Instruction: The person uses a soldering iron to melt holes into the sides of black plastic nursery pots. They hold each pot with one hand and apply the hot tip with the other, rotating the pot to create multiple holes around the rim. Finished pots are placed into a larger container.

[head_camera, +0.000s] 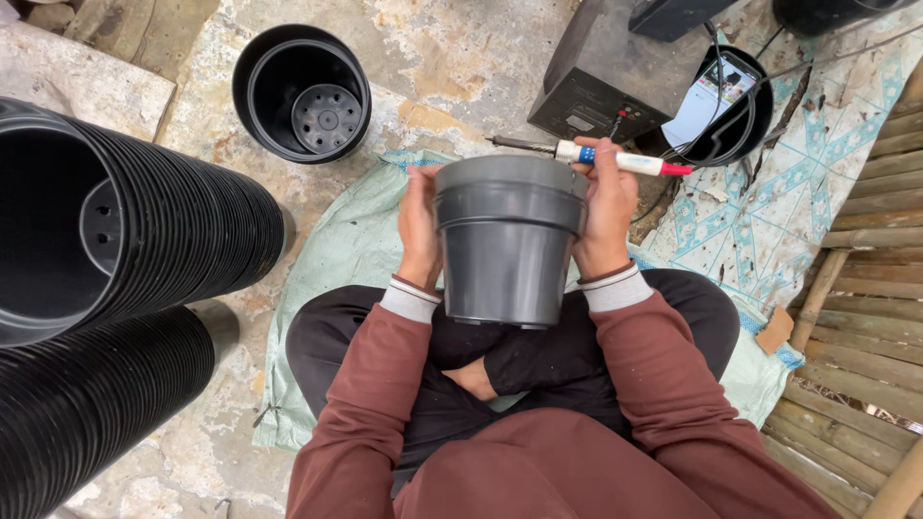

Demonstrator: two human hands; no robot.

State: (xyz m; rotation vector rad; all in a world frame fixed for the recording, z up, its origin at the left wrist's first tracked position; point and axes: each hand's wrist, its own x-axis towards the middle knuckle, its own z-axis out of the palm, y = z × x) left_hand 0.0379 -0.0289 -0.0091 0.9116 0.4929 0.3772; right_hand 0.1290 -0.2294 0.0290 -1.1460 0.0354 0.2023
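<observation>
Sitting cross-legged on a pale green sack (pixel 346 250) spread over cracked, patchy concrete floor (pixel 452 58), with patterned tiles and bamboo slats (pixel 865 317) off to the right. Left hand (pixel 419 227) is wrapping the side of a grey plastic pot (pixel 507 240) held over the lap, while right hand (pixel 604 207) is gripping its other side and pinching a white soldering tool (pixel 615 157). Long stacks of black pots (pixel 144 250) are getting cut off at left, one single black pot (pixel 301 91) is sitting ahead, and the grey pot is hiding both palms.

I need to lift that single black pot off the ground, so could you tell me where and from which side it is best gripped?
Grip the single black pot by its rim, coming from above. It stands upright and open-mouthed on the concrete, apart from the stacked pots, so the rim is exposed all round. Probably one hand suffices. Both the left hand and right hand hold the grey pot.
</observation>
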